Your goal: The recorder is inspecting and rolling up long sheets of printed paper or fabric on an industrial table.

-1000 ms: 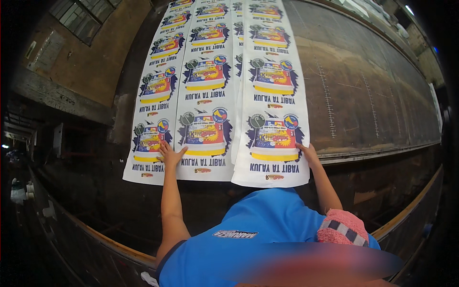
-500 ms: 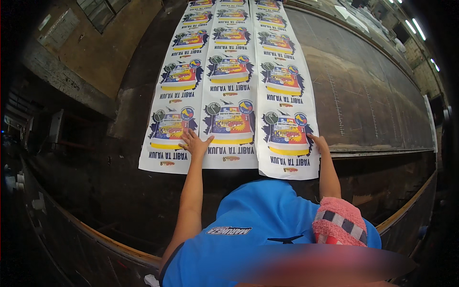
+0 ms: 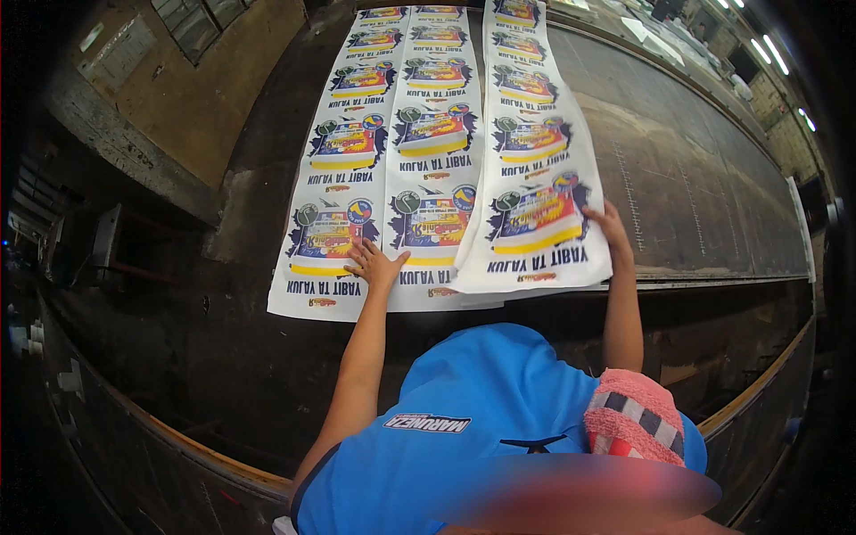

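Observation:
Long white printed strips run away from me side by side, each with a repeated colourful design upside down to me. My left hand [image 3: 378, 266] lies with spread fingers across the left strip [image 3: 283, 287] and the middle strip [image 3: 426, 275]. At the right, my right hand [image 3: 610, 228] grips the near right edge of the right strip [image 3: 535, 252]; its thumb is mostly hidden. The near end of that strip is lifted and bowed, and its left corner overlaps the middle strip. A white sheet edge shows beneath it.
A long dark worktable [image 3: 678, 178] with scratch marks extends to the right and away. Loose papers [image 3: 655, 40] lie beyond its far edge. A worn brown wall with a concrete ledge [image 3: 134, 143] stands at the left. A pale wood-edged rim [image 3: 192, 450] curves behind me.
My right hand has raised the near end of the right strip and shifted it away from me and slightly left. My left hand has moved a little right, staying on the strips.

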Demonstrator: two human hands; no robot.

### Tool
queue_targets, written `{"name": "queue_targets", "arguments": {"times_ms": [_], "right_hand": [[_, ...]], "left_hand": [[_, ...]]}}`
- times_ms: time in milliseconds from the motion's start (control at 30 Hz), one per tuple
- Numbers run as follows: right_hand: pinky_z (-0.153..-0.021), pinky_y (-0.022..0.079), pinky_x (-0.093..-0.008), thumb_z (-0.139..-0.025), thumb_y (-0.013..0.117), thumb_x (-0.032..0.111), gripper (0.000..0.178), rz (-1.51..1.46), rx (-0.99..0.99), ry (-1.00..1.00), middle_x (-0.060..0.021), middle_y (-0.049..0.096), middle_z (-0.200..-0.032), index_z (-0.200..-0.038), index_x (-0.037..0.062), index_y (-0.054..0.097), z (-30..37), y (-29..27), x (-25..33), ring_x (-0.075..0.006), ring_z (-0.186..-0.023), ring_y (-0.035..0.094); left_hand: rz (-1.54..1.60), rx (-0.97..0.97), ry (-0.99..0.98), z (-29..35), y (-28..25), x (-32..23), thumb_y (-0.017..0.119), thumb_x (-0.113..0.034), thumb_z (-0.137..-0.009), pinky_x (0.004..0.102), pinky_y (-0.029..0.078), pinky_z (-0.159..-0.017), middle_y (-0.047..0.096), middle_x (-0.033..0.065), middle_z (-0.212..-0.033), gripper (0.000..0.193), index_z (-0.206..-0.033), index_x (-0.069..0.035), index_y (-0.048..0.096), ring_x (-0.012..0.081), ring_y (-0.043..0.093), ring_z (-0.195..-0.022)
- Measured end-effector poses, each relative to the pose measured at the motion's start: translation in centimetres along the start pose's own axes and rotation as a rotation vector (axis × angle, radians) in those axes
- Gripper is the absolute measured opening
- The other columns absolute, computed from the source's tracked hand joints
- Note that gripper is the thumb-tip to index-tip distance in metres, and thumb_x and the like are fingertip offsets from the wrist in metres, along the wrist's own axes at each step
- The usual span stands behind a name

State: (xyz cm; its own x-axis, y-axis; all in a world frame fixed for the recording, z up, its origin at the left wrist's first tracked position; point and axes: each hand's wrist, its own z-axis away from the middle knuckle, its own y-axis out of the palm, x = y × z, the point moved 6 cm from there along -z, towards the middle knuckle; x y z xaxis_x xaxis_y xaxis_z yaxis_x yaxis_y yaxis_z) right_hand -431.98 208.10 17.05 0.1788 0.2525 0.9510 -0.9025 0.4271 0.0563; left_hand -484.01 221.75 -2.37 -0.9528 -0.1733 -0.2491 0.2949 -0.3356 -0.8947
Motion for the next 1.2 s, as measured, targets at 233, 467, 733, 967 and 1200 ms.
{"name": "queue_targets", "arguments": {"times_ms": [233, 467, 733, 967, 1200], "right_hand": [[-0.061, 0.060, -0.0274, -0.090, 0.073, 0.008, 0.034, 0.029, 0.108, -0.229, -0.0120, 0.073, -0.099, -0.118, -0.0046, 0.058, 2.2, 10.6, 14.1, -0.0137, -0.072, 0.072], [-0.062, 0.061, -0.0273, -0.090, 0.071, 0.007, 0.033, -0.115, 0.205, -0.393, -0.0140, 0.073, -0.099, -0.118, -0.0041, 0.059, 6.2, 15.9, 17.6, -0.0152, -0.073, 0.073], [-0.071, 0.061, -0.0306, -0.088, 0.075, 0.008, 0.038, -0.067, 0.229, -0.185, -0.0109, 0.073, -0.105, -0.123, -0.0006, 0.061, 2.2, 19.9, 5.0, -0.0156, -0.081, 0.072], [-0.078, 0.059, -0.0342, -0.090, 0.071, 0.007, 0.038, 0.015, 0.094, 0.229, -0.0099, 0.072, -0.109, -0.125, 0.0005, 0.059, -0.1, 14.9, -14.0, -0.0171, -0.088, 0.071], [-0.082, 0.056, -0.0334, -0.089, 0.073, 0.008, 0.041, 0.111, 0.041, 0.268, -0.0125, 0.070, -0.111, -0.125, -0.0010, 0.055, 1.6, 12.0, -20.7, -0.0188, -0.094, 0.068]], "left_hand": [[0.024, -0.023, 0.011, 0.0, -0.1, 0.2, 0.067, -0.081, -0.069, 0.0726, -0.005, -0.113, 0.007, 0.0281, -0.165, 0.134, -0.158, 0.004, 0.014, 0.0487, -0.002, -0.152], [0.019, -0.073, 0.030, 0.3, 0.1, 0.4, 0.066, -0.083, -0.068, 0.0737, 0.000, -0.114, 0.012, 0.0276, -0.165, 0.135, -0.158, 0.004, 0.015, 0.0475, 0.000, -0.153], [0.309, 0.038, 0.067, -8.8, -7.1, 9.0, 0.068, -0.053, -0.086, 0.0692, 0.031, -0.108, 0.042, 0.0175, -0.154, 0.071, -0.139, -0.007, 0.054, 0.0335, 0.041, -0.141], [-0.017, -0.175, -0.301, -6.4, -10.3, 19.7, 0.079, -0.064, -0.071, 0.0723, 0.018, -0.114, 0.028, 0.0202, -0.161, 0.104, -0.149, -0.006, 0.042, 0.0479, 0.015, -0.150], [0.134, -0.287, -0.166, -7.3, -12.4, 20.6, 0.073, -0.044, -0.086, 0.0701, 0.032, -0.104, 0.062, 0.0171, -0.131, 0.054, -0.124, -0.007, 0.062, 0.0424, 0.041, -0.139]]}}
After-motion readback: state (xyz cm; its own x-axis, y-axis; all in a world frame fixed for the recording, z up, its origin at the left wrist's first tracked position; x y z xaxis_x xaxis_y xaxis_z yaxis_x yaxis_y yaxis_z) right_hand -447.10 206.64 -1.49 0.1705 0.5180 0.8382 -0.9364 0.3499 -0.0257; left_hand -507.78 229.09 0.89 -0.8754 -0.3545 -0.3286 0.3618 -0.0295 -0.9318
